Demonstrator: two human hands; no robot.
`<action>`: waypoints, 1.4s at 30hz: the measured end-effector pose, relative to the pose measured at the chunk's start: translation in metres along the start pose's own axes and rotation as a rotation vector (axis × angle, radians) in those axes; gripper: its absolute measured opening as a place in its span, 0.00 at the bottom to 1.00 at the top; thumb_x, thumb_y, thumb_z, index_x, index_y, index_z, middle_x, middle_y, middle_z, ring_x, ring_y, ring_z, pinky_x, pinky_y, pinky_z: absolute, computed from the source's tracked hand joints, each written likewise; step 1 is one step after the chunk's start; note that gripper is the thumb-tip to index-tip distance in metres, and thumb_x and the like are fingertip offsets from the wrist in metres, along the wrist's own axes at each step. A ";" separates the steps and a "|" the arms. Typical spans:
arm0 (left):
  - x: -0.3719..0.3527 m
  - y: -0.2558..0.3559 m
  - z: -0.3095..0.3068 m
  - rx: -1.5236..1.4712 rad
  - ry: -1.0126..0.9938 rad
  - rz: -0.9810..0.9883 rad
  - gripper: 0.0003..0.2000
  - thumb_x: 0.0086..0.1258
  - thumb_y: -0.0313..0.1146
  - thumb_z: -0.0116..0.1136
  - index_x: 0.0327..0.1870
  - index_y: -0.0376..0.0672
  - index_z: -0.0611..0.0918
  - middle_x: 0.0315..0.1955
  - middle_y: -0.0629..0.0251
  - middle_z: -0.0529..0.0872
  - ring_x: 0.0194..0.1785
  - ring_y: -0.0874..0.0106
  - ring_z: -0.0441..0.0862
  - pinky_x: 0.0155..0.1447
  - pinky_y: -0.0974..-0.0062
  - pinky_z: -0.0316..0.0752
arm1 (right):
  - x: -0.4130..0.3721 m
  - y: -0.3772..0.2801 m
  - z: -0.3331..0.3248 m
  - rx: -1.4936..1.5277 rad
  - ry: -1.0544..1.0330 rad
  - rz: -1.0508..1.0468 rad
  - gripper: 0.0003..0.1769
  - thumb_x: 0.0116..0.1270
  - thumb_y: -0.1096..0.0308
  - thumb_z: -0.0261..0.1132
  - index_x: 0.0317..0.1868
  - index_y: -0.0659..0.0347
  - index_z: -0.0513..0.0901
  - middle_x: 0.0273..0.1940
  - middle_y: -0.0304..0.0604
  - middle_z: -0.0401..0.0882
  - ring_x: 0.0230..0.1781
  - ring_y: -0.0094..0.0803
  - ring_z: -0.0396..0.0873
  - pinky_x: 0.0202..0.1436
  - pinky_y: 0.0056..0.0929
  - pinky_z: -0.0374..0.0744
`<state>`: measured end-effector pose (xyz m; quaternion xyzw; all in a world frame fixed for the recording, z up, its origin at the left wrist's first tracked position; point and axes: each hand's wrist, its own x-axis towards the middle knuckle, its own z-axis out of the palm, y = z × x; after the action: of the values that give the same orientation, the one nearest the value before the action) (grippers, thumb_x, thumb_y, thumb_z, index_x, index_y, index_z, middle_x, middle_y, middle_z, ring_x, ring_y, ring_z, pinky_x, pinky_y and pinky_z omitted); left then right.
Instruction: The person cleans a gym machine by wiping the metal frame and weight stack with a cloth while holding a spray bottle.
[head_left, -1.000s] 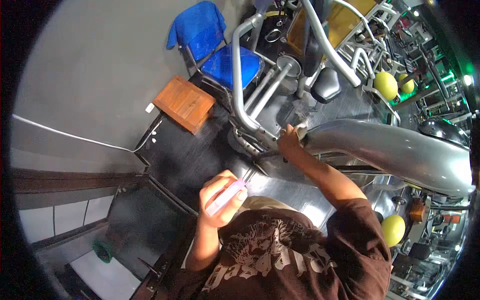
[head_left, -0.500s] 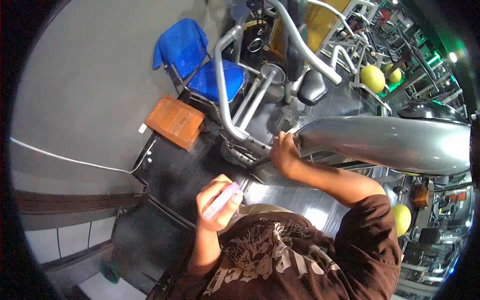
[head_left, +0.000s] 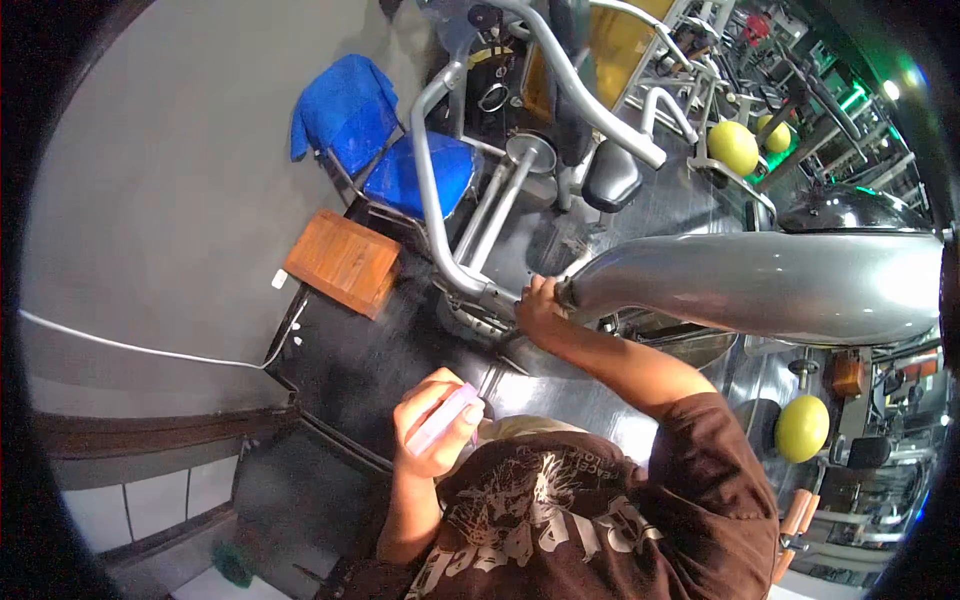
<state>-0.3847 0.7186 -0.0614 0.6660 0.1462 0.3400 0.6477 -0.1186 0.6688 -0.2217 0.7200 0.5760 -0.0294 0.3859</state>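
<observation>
My left hand (head_left: 418,450) is closed around a pale pink-lavender rectangular block (head_left: 440,420), with the thumb along one side. The block's exact kind cannot be made out; its lower part is hidden in the palm. My right hand (head_left: 543,318) reaches forward to the narrow end of a thick silver curved machine arm (head_left: 740,285). Its fingers are bent over a dark part at that end, and whether anything lies under them is hidden. Just beyond that hand runs the bent silver tube frame (head_left: 430,190) of an exercise machine.
A blue chair (head_left: 415,175) with a blue towel (head_left: 350,110) stands by the grey wall. Near it is a wooden box (head_left: 342,262). A white cable (head_left: 140,347) runs along the wall. Yellow balls (head_left: 802,428) and more gym equipment are on the right.
The view has shifted slightly. My right hand stays at the end of the silver arm, appearing a little further left. My left hand still holds the pink-lavender block.
</observation>
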 end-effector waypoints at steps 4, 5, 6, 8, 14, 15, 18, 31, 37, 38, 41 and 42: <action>0.007 -0.002 0.001 -0.011 -0.028 0.114 0.07 0.65 0.27 0.67 0.32 0.32 0.83 0.27 0.60 0.83 0.27 0.71 0.79 0.34 0.74 0.72 | -0.060 0.023 -0.079 -0.116 -0.038 0.048 0.16 0.72 0.58 0.60 0.51 0.50 0.92 0.54 0.42 0.83 0.56 0.43 0.72 0.51 0.49 0.69; 0.008 -0.004 0.002 -0.011 -0.024 0.126 0.07 0.65 0.27 0.67 0.32 0.32 0.83 0.27 0.60 0.83 0.27 0.71 0.78 0.34 0.74 0.72 | -0.075 0.030 -0.094 -0.138 -0.017 0.039 0.18 0.72 0.56 0.60 0.51 0.52 0.91 0.53 0.42 0.83 0.54 0.43 0.73 0.49 0.49 0.68; 0.010 -0.005 0.003 -0.012 -0.020 0.140 0.07 0.66 0.27 0.67 0.32 0.32 0.83 0.27 0.60 0.83 0.27 0.71 0.78 0.34 0.74 0.72 | -0.088 0.039 -0.106 -0.161 0.004 0.032 0.19 0.72 0.55 0.59 0.51 0.54 0.91 0.53 0.42 0.84 0.53 0.43 0.73 0.47 0.48 0.68; 0.013 -0.001 0.006 -0.014 -0.025 0.123 0.07 0.66 0.27 0.67 0.32 0.32 0.83 0.28 0.60 0.82 0.28 0.71 0.78 0.33 0.74 0.71 | -0.097 0.045 -0.109 -0.119 0.019 0.043 0.17 0.71 0.56 0.59 0.49 0.49 0.92 0.55 0.42 0.82 0.57 0.43 0.71 0.54 0.50 0.67; 0.014 -0.001 0.014 0.001 -0.063 0.131 0.08 0.66 0.29 0.67 0.32 0.32 0.83 0.27 0.60 0.82 0.28 0.71 0.78 0.33 0.74 0.71 | -0.044 0.018 -0.033 0.006 0.148 0.082 0.17 0.68 0.55 0.61 0.46 0.50 0.93 0.51 0.42 0.81 0.58 0.44 0.70 0.52 0.49 0.67; 0.013 -0.001 0.015 0.002 -0.071 0.132 0.08 0.66 0.29 0.67 0.32 0.32 0.83 0.27 0.60 0.82 0.28 0.71 0.79 0.33 0.74 0.71 | -0.023 0.008 -0.006 0.054 0.161 0.101 0.17 0.67 0.56 0.61 0.46 0.50 0.94 0.51 0.42 0.81 0.57 0.44 0.70 0.52 0.48 0.66; 0.009 0.005 0.018 0.017 -0.063 0.048 0.12 0.66 0.34 0.67 0.33 0.31 0.84 0.28 0.58 0.84 0.29 0.69 0.79 0.37 0.73 0.73 | -0.007 -0.010 0.023 -0.007 0.300 0.169 0.15 0.65 0.59 0.64 0.46 0.53 0.93 0.52 0.41 0.82 0.57 0.42 0.70 0.51 0.47 0.67; 0.013 0.007 0.020 0.001 -0.069 0.127 0.07 0.66 0.27 0.66 0.33 0.32 0.83 0.27 0.59 0.83 0.28 0.69 0.79 0.34 0.73 0.73 | -0.106 0.055 -0.116 -0.094 0.114 0.128 0.17 0.72 0.54 0.58 0.49 0.45 0.92 0.52 0.40 0.82 0.57 0.44 0.70 0.50 0.49 0.65; 0.015 0.008 0.023 0.015 -0.088 0.077 0.13 0.66 0.36 0.67 0.34 0.30 0.84 0.29 0.57 0.84 0.31 0.68 0.80 0.38 0.73 0.73 | -0.062 0.033 -0.058 0.003 0.155 0.077 0.16 0.70 0.55 0.59 0.46 0.46 0.93 0.47 0.38 0.81 0.56 0.41 0.70 0.50 0.48 0.66; 0.016 0.009 0.024 0.016 -0.093 0.099 0.11 0.66 0.33 0.67 0.33 0.31 0.84 0.28 0.58 0.84 0.30 0.68 0.79 0.36 0.73 0.73 | -0.028 0.015 -0.008 0.081 0.231 0.153 0.15 0.67 0.57 0.62 0.45 0.48 0.93 0.49 0.38 0.80 0.55 0.40 0.70 0.51 0.47 0.66; 0.015 0.011 0.023 0.025 -0.102 0.120 0.09 0.66 0.29 0.66 0.33 0.31 0.83 0.27 0.58 0.83 0.29 0.68 0.79 0.35 0.72 0.73 | 0.010 -0.014 0.033 0.210 0.397 0.356 0.14 0.64 0.59 0.64 0.44 0.51 0.93 0.50 0.36 0.80 0.55 0.40 0.70 0.50 0.47 0.67; 0.014 0.012 0.023 0.033 -0.100 0.100 0.11 0.66 0.32 0.67 0.33 0.30 0.84 0.28 0.57 0.84 0.30 0.68 0.80 0.36 0.72 0.74 | 0.014 -0.017 0.037 0.180 0.414 0.353 0.14 0.64 0.59 0.64 0.43 0.52 0.93 0.50 0.37 0.80 0.55 0.41 0.70 0.50 0.47 0.66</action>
<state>-0.3631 0.7086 -0.0449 0.6994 0.0857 0.3356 0.6252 -0.1132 0.6584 -0.2629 0.8313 0.5032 0.1350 0.1937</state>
